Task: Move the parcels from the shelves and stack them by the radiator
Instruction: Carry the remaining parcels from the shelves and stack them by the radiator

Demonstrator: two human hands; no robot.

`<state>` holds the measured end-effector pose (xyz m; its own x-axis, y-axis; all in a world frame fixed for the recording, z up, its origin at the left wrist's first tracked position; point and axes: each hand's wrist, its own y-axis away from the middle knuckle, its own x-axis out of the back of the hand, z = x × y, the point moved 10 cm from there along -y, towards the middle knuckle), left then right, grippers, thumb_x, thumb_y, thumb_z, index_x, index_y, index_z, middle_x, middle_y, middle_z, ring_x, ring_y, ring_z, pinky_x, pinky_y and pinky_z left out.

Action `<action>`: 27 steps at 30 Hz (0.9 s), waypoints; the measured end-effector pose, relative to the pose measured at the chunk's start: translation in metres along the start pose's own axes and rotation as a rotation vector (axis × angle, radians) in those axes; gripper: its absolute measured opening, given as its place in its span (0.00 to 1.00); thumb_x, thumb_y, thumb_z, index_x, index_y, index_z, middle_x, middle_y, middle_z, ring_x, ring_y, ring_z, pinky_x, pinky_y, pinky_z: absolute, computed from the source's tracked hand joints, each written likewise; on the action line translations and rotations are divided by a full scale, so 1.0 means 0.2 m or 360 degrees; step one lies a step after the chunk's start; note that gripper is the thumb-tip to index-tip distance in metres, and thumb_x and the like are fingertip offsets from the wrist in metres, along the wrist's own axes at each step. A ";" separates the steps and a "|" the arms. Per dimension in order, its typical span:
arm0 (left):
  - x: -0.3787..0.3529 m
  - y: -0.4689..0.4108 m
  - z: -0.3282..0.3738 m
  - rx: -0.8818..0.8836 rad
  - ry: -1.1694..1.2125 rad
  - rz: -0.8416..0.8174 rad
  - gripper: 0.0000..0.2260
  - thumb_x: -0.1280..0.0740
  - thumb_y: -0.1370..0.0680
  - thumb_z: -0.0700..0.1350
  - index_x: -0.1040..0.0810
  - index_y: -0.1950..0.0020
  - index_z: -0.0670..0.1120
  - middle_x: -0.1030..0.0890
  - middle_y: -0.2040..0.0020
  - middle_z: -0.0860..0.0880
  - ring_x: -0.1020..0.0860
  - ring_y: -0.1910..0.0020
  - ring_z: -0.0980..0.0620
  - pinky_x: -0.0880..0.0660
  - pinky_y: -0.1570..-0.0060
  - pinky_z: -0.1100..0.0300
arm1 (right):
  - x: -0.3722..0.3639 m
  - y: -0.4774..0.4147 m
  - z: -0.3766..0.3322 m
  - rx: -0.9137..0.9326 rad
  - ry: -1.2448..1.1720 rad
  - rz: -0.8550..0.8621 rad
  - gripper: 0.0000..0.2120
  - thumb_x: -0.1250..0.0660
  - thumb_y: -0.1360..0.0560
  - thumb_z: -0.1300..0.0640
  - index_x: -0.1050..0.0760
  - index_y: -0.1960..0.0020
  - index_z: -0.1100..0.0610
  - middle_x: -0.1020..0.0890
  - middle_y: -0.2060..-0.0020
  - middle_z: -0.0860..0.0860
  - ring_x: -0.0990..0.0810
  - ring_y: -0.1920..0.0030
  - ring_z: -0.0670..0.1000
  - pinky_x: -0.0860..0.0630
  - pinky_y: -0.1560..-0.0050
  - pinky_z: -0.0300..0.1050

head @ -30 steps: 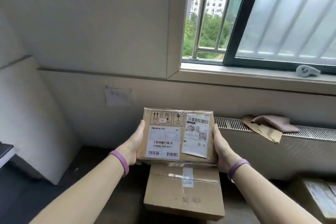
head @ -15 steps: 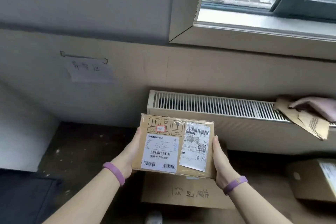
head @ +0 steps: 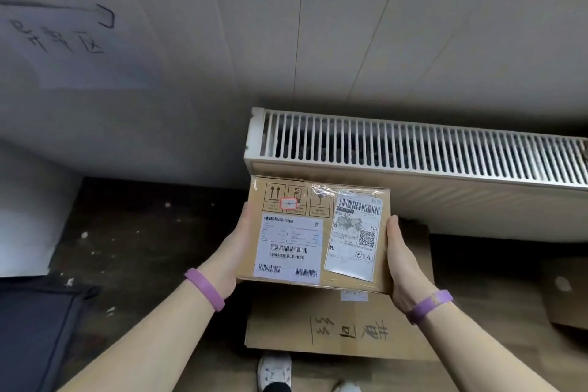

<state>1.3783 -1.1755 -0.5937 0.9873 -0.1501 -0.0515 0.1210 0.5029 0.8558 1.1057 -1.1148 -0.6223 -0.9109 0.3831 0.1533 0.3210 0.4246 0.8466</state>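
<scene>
A brown cardboard parcel (head: pixel 318 232) with two white shipping labels on top is carried flat between both hands, just in front of the white radiator (head: pixel 413 153). My left hand (head: pixel 234 248) grips its left side with the fingers underneath. My right hand (head: pixel 402 258) grips its right side the same way. Right below it a larger cardboard parcel (head: pixel 343 325) with black handwriting lies on the floor against the radiator. Whether the two parcels touch cannot be told.
Another cardboard box (head: pixel 563 293) sits on the floor at the right edge. A paper note (head: pixel 60 38) with handwriting hangs on the wall at upper left. A dark mat (head: pixel 35 334) lies at lower left. My shoes (head: pixel 275 371) show at the bottom.
The view has tilted down and closer to the radiator, and the window has left the frame. The held parcel has come lower, close over the large parcel on the floor.
</scene>
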 end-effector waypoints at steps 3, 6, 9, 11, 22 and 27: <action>0.00 -0.05 -0.03 0.0063 0.0034 0.0008 0.32 0.53 0.28 0.76 0.19 0.45 0.60 0.13 0.52 0.52 0.14 0.55 0.50 0.19 0.66 0.58 | -0.02 -0.05 -0.01 0.0011 0.0016 -0.0011 0.30 0.50 0.24 0.28 0.19 0.51 0.49 0.13 0.62 0.49 0.13 0.63 0.49 0.21 0.63 0.43; -0.01 -0.09 -0.03 0.0079 0.0022 0.0007 0.31 0.54 0.28 0.76 0.19 0.48 0.60 0.13 0.53 0.52 0.14 0.57 0.51 0.20 0.68 0.59 | -0.03 -0.09 -0.03 0.0043 0.0009 -0.0036 0.30 0.50 0.24 0.28 0.19 0.50 0.49 0.13 0.62 0.47 0.13 0.63 0.48 0.22 0.64 0.42; -0.03 -0.11 -0.01 0.0103 0.0092 0.0016 0.30 0.52 0.26 0.73 0.18 0.50 0.57 0.13 0.57 0.51 0.14 0.61 0.50 0.22 0.73 0.60 | -0.03 -0.13 -0.04 0.0055 0.0018 -0.0027 0.30 0.51 0.23 0.29 0.19 0.50 0.48 0.13 0.63 0.47 0.13 0.62 0.48 0.21 0.63 0.42; -0.03 -0.13 -0.03 0.0119 0.0093 0.0029 0.30 0.53 0.25 0.73 0.18 0.49 0.57 0.13 0.57 0.50 0.14 0.61 0.50 0.21 0.73 0.60 | -0.03 -0.15 -0.03 0.0051 0.0028 -0.0007 0.30 0.50 0.24 0.28 0.19 0.50 0.48 0.13 0.62 0.45 0.14 0.59 0.49 0.21 0.56 0.44; 0.01 -0.14 -0.04 0.0031 0.0067 0.0034 0.26 0.49 0.25 0.73 0.18 0.46 0.60 0.14 0.50 0.52 0.15 0.54 0.50 0.19 0.65 0.57 | -0.01 -0.14 -0.11 0.0318 0.0289 0.0034 0.26 0.51 0.23 0.29 0.22 0.56 0.45 0.15 0.62 0.40 0.17 0.53 0.45 0.24 0.46 0.46; 0.05 -0.10 -0.04 0.0004 0.0027 0.0114 0.25 0.51 0.23 0.71 0.19 0.45 0.61 0.14 0.50 0.53 0.17 0.48 0.50 0.22 0.47 0.51 | -0.03 -0.07 -0.19 0.0493 0.0495 -0.0012 0.25 0.54 0.21 0.33 0.21 0.49 0.41 0.19 0.52 0.36 0.22 0.47 0.41 0.29 0.42 0.44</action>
<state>1.3861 -1.1807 -0.6160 0.9951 -0.0990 0.0013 0.0496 0.5096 0.8590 1.0975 -1.1548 -0.6151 -0.9331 0.1339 0.3337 0.3332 0.6706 0.6628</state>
